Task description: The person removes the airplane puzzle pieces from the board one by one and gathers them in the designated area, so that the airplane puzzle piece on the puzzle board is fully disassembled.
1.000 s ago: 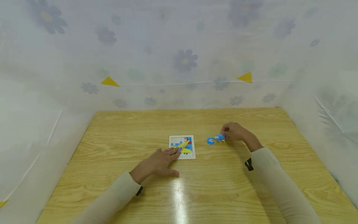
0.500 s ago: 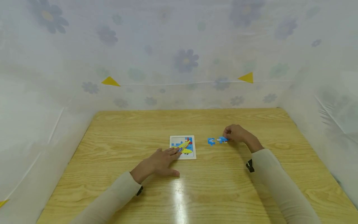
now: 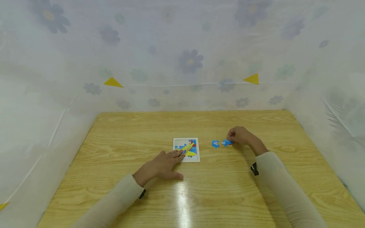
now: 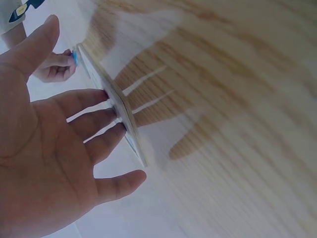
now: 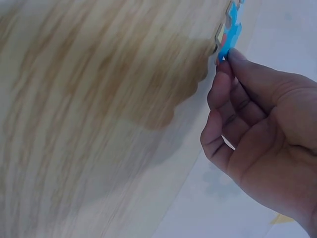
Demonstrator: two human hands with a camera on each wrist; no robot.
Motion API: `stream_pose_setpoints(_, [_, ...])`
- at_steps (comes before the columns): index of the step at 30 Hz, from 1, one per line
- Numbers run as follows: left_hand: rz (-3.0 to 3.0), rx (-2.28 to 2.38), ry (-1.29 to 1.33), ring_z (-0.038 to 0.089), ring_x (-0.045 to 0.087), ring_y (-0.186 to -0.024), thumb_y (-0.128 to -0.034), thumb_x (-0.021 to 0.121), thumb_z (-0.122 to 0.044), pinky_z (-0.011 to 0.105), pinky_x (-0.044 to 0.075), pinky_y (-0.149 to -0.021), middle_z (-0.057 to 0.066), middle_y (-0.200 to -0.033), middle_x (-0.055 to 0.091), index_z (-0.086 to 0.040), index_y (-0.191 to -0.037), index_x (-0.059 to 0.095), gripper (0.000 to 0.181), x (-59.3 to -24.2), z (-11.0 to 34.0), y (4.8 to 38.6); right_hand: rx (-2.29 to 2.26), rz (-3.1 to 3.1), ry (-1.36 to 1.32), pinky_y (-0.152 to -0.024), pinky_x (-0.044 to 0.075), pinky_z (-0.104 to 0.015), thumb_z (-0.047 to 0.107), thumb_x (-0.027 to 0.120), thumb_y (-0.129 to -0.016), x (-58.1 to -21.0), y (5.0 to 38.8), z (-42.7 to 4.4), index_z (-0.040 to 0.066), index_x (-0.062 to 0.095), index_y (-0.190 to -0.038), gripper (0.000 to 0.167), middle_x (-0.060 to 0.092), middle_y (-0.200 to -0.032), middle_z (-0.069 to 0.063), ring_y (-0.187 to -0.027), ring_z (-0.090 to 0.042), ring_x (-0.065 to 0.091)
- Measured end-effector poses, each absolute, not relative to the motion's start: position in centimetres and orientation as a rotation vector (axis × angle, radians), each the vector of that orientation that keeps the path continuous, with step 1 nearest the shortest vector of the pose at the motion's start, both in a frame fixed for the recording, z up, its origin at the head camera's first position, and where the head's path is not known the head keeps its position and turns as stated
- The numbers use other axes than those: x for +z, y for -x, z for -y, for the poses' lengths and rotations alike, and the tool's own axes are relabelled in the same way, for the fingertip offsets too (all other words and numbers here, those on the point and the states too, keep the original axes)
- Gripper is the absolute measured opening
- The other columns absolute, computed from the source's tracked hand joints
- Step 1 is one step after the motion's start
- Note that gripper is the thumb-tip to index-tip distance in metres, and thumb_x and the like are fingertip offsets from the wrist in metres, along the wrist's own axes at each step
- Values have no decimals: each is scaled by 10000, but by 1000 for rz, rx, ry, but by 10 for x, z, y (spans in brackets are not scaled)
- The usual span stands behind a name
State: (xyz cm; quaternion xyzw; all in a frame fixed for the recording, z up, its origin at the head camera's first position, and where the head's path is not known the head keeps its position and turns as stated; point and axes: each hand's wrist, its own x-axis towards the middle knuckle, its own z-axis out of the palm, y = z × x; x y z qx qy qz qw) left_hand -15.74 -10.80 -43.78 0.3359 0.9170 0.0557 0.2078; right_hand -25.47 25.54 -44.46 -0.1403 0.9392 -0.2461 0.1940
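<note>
In the head view, a square white-framed jigsaw puzzle [image 3: 185,138] lies at mid-table, showing a yellow and red airplane on blue. My left hand [image 3: 163,164] rests its straight fingertips on the puzzle's lower left part, covering some of the picture. The left wrist view has those fingers on the puzzle board [image 4: 126,106], with thumb and little finger apart from it. To the right, my right hand [image 3: 240,136] pinches a blue puzzle piece [image 3: 226,142] between thumb and curled fingers; its right end is hidden. The right wrist view shows this pinched piece [image 5: 231,37] at the table surface.
A second blue and white puzzle piece [image 3: 215,144] lies between the board and the right hand. The wooden table [image 3: 137,129] ends at flowered white curtains [image 3: 188,98] behind and on both sides. Yellow triangles [image 3: 252,79] mark the back curtain.
My right hand has moved slightly right and down with its puzzle piece, opening a small gap from the other loose piece. The left hand stays on the puzzle. Little differs over the last half second.
</note>
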Motion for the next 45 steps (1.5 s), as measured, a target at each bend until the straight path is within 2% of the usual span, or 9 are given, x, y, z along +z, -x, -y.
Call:
stream_pose_setpoints(12, [-2551, 155, -936, 231, 219, -1463, -864, 546, -608, 599, 215, -1116, 20, -1592, 198, -173, -1509, 270, 825, -439, 108, 158, -669, -2678, 459, -709, 477, -347, 107, 532, -955, -439, 257, -249, 68, 676, -890, 163, 669, -896, -74, -750, -175, 573])
stream_pose_setpoints(17, [-2565, 140, -951, 240, 236, -1457, -864, 537, -617, 599, 230, -1109, 28, -1588, 215, -168, -1504, 286, 822, -441, 107, 158, -702, -2673, 472, -723, 490, -340, 146, 559, -954, -438, 259, -234, 83, 677, -917, 139, 670, -933, -63, -778, -164, 590])
stream_pose_setpoints(24, [-2580, 129, -966, 248, 245, -1453, -868, 534, -611, 598, 245, -1103, 38, -1583, 227, -161, -1501, 294, 813, -441, 107, 157, -823, -2684, 491, -665, 485, -315, 159, 575, -951, -437, 260, -211, 44, 675, -965, 153, 670, -947, -104, -753, -178, 595])
stream_pose_setpoints(31, [-2582, 155, -976, 252, 243, -1453, -876, 534, -599, 598, 248, -1102, 41, -1580, 233, -149, -1499, 298, 803, -437, 107, 156, -831, -2660, 486, -731, 500, -331, 172, 573, -953, -441, 262, -190, 67, 653, -960, 131, 667, -938, -79, -788, -164, 603])
stream_pose_setpoints(35, [-2581, 165, -974, 253, 238, -1455, -874, 530, -607, 601, 242, -1103, 42, -1581, 230, -149, -1498, 298, 809, -437, 107, 156, -823, -2669, 526, -718, 497, -318, 156, 580, -947, -443, 262, -176, 57, 644, -953, 118, 666, -931, -86, -772, -152, 601])
stream_pose_setpoints(45, [-2588, 133, -969, 241, 242, -1455, -866, 529, -622, 594, 250, -1103, 35, -1582, 230, -157, -1494, 311, 811, -439, 107, 157, -824, -2654, 520, -767, 514, -321, 169, 619, -924, -451, 262, -144, 45, 648, -993, 145, 668, -968, -92, -877, -190, 617])
